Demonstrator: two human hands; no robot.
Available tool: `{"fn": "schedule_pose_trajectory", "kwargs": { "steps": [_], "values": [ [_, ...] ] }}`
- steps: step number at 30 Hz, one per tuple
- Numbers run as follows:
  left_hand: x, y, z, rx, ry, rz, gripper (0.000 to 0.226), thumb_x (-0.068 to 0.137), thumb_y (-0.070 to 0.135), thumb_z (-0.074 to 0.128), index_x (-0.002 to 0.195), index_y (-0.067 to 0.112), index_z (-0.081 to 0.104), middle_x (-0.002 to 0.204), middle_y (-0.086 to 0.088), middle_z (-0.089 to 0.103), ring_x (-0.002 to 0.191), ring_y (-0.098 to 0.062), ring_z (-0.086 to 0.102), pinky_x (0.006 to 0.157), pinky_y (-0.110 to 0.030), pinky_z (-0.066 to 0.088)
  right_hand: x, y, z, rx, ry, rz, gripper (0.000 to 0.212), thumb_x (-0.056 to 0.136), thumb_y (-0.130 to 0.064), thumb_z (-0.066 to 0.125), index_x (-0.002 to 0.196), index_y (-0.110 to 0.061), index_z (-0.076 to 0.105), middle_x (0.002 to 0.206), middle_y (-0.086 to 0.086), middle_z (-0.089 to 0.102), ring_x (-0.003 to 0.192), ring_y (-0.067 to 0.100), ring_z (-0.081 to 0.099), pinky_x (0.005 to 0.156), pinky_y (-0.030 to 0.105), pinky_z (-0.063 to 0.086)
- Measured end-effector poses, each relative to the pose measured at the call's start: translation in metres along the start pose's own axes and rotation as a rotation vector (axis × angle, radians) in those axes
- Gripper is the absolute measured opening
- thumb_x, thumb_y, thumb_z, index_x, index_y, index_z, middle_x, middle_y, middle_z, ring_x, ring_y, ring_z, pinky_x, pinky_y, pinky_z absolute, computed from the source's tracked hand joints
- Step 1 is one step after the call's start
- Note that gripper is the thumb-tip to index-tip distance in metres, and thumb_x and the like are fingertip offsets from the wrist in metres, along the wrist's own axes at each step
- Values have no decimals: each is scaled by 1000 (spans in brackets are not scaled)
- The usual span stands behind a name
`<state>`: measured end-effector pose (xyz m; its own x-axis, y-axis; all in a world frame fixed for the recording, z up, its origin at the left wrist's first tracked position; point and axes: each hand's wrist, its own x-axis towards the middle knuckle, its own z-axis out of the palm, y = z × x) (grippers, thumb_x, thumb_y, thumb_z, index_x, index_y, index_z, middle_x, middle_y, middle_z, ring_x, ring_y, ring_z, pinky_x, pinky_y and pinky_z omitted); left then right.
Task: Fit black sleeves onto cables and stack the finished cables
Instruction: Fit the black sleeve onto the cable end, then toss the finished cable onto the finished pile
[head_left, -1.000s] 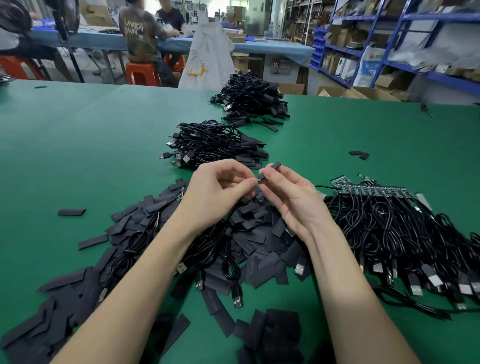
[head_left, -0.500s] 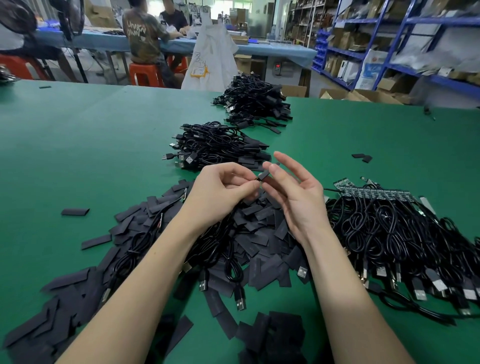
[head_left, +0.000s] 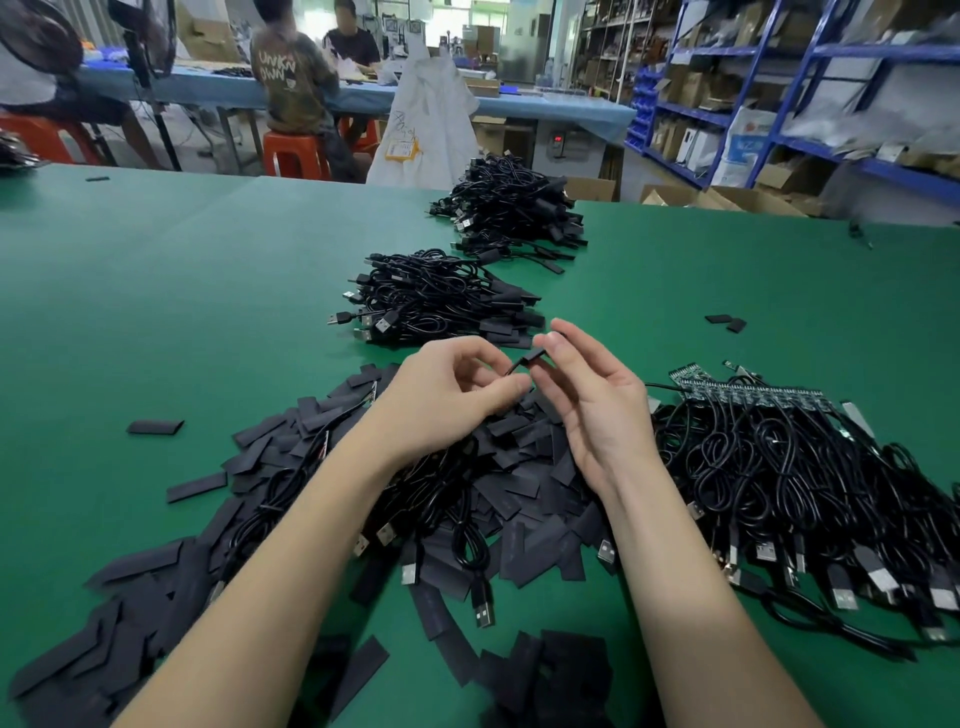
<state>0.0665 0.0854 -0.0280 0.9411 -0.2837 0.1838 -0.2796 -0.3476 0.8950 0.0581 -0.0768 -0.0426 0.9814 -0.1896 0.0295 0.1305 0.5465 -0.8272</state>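
Observation:
My left hand (head_left: 447, 400) pinches the thin end of a black cable between thumb and forefinger. My right hand (head_left: 597, 405) holds a short black sleeve (head_left: 535, 357) at its fingertips, right at that cable end, with the other fingers straightened. Both hands hover over a heap of flat black sleeves (head_left: 519, 467) mixed with a few loose cables. A pile of bare USB cables (head_left: 805, 478) with small circuit boards lies to the right. Two stacks of sleeved cables sit beyond, the nearer stack (head_left: 441, 299) and the farther stack (head_left: 514, 213).
Stray sleeves (head_left: 156, 427) lie on the green table (head_left: 156, 312) at left, and two more stray sleeves (head_left: 727, 322) at right. People sit at a blue bench behind. A white sack (head_left: 426, 124), cardboard boxes and blue shelving (head_left: 779, 78) stand past the far edge.
The right hand's fingers have opened and straightened, and the sleeve now sits at the cable end between the two hands. Both hands stay in the same spot.

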Motion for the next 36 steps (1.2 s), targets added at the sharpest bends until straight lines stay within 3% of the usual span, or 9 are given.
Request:
{"fn": "schedule_pose_trajectory", "kwargs": {
  "steps": [5, 10, 12, 15, 19, 22, 25, 30, 36],
  "values": [
    [-2, 7, -16, 185, -130, 45, 19, 96, 34, 68, 83, 22, 75, 74, 3, 75, 54, -12, 54, 61, -25, 45, 3, -5, -2, 63, 56, 4, 15, 90, -5, 72, 103, -10, 75, 92, 7, 77, 81, 12, 72, 71, 20, 58],
    [3, 17, -21, 134, -17, 45, 15, 98, 30, 63, 87, 24, 71, 73, -2, 74, 71, -23, 76, 66, -29, 53, 3, -10, 5, 20, 12, 44, 14, 96, -13, 68, 109, -9, 71, 88, 4, 78, 90, 26, 76, 71, 25, 60],
    [9, 25, -24, 198, 10, 53, 14, 99, 32, 61, 90, 26, 71, 71, 4, 73, 63, -20, 74, 63, -27, 57, 5, -14, 6, 18, 11, 44, 11, 96, -10, 67, 107, -8, 71, 86, 0, 78, 88, 26, 77, 71, 25, 60],
    [27, 44, -35, 371, 7, 105, 15, 101, 32, 58, 95, 29, 71, 60, 19, 66, 52, -7, 68, 54, -9, 44, 13, -23, 8, 19, 34, 50, 11, 95, -4, 68, 105, -6, 71, 87, 6, 78, 83, 23, 77, 70, 24, 60],
    [67, 67, -51, 598, -39, 156, 17, 102, 27, 55, 104, 26, 72, 53, 14, 56, 50, 0, 56, 48, -5, 35, 36, -33, 21, 39, 56, 92, 13, 95, -3, 67, 108, -2, 67, 86, 12, 76, 75, 19, 76, 65, 23, 60],
    [100, 70, -55, 794, 4, 214, 27, 102, 20, 50, 114, 23, 74, 80, 10, 65, 68, -7, 55, 59, -14, 37, 58, -36, 32, -32, 85, 113, 24, 98, -4, 64, 122, -2, 61, 102, 17, 73, 77, 21, 77, 67, 26, 63],
    [131, 49, -50, 935, 83, 279, 35, 103, 16, 44, 123, 23, 71, 118, -8, 66, 109, -28, 57, 87, -31, 41, 71, -31, 30, -138, 136, 146, 38, 99, -8, 61, 136, -9, 51, 117, 16, 69, 92, 25, 76, 79, 33, 63],
    [151, -19, -35, 1158, 120, 332, 36, 106, 22, 42, 132, 31, 65, 121, -6, 57, 122, -28, 45, 98, -41, 32, 64, -10, 15, -315, 134, 147, 31, 96, -8, 63, 127, -12, 57, 106, 8, 73, 91, 20, 75, 76, 28, 63],
    [140, -50, -25, 1077, 217, 208, 37, 101, 32, 50, 137, 31, 60, 134, -3, 53, 131, -26, 41, 109, -44, 27, 54, 9, 6, -532, 115, 113, 17, 92, -11, 66, 108, -16, 69, 100, 6, 74, 85, 15, 72, 73, 26, 62]
  ]
}}
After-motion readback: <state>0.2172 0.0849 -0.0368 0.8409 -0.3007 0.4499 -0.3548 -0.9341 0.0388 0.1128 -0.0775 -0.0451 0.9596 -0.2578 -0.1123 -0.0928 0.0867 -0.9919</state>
